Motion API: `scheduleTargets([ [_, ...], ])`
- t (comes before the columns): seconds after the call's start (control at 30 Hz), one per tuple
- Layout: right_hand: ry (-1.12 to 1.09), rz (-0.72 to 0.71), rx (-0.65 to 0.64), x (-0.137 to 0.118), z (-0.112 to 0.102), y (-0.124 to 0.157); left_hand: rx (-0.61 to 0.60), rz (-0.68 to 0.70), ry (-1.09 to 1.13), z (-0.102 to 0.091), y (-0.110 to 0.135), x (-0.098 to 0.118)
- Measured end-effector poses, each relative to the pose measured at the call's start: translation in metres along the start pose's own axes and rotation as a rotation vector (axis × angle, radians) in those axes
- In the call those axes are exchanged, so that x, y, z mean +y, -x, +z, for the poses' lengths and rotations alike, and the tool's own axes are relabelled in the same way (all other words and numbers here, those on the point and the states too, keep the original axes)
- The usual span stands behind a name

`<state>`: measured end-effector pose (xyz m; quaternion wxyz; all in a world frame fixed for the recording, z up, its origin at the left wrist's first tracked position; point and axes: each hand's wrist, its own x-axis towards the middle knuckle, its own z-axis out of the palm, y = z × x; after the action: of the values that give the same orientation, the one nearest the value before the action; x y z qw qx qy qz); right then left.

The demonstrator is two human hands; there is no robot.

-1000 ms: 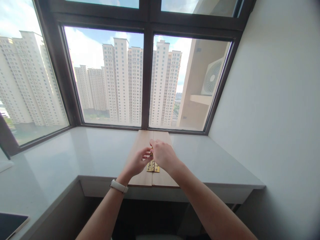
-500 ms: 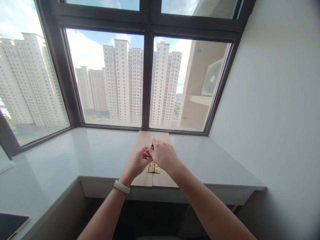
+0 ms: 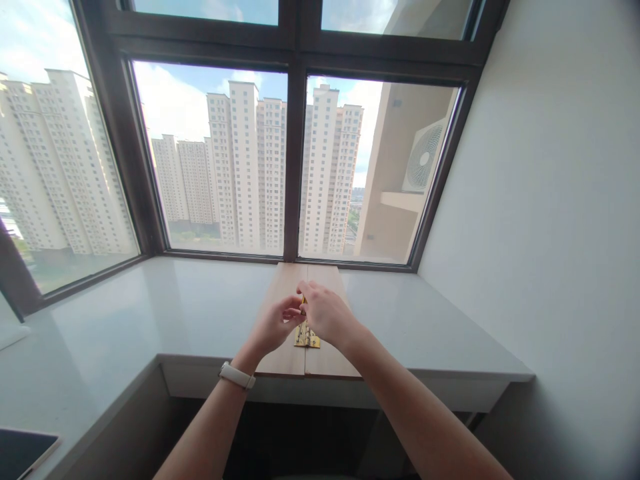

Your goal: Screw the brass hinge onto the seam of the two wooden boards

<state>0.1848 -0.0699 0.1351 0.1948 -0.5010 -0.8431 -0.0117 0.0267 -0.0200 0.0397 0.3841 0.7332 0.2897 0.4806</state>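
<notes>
Head view: pinching a slim yellow-and-black tool (image 3: 303,302) between the fingertips of the right hand (image 3: 327,312), reaching over from the right, with most of the tool hidden behind the fingers. Holding the left hand (image 3: 274,327) opposite, fingers curled inward, tips close up to the same tool; cannot tell whether pinching it too or merely staying beside it. Wearing a watch (image 3: 237,375) with a pale band on the left wrist. Just below both hands, showing a yellow hinge (image 3: 307,337), opened flat across the seam between two boards (image 3: 280,360), one leaf on each, knuckles along the join. Lying a little back from the boards' front edge, partly covered at the far end by the hands, and dotted with dark marks too small to make out. Cannot tell about contact between tool and hinge, hidden by the fingers. Laid side by side on the white worktop (image 3: 200,313), with the boards stretching from its back edge, under the window (image 3: 291,160), to its front edge. Also showing a dark-screened device (image 3: 25,450) on the worktop's far left, near the front edge and cut off by the border of the view. Bounded on the right by a plain wall (image 3: 545,200).
</notes>
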Motion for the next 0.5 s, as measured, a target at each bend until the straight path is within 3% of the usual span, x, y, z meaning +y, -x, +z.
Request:
scheduleTargets([
  [0.2, 0.027, 0.074, -0.013, 0.002, 0.009, 0.000, -0.012, -0.037, -0.103, -0.004, 0.002, -0.010],
  [0.37, -0.007, 0.006, -0.027, 0.005, 0.007, 0.003, -0.037, -0.130, -0.237, -0.015, 0.011, -0.041],
  [0.5, -0.068, -0.014, -0.030, 0.007, 0.007, 0.002, -0.072, -0.118, -0.329, -0.011, 0.019, -0.060],
])
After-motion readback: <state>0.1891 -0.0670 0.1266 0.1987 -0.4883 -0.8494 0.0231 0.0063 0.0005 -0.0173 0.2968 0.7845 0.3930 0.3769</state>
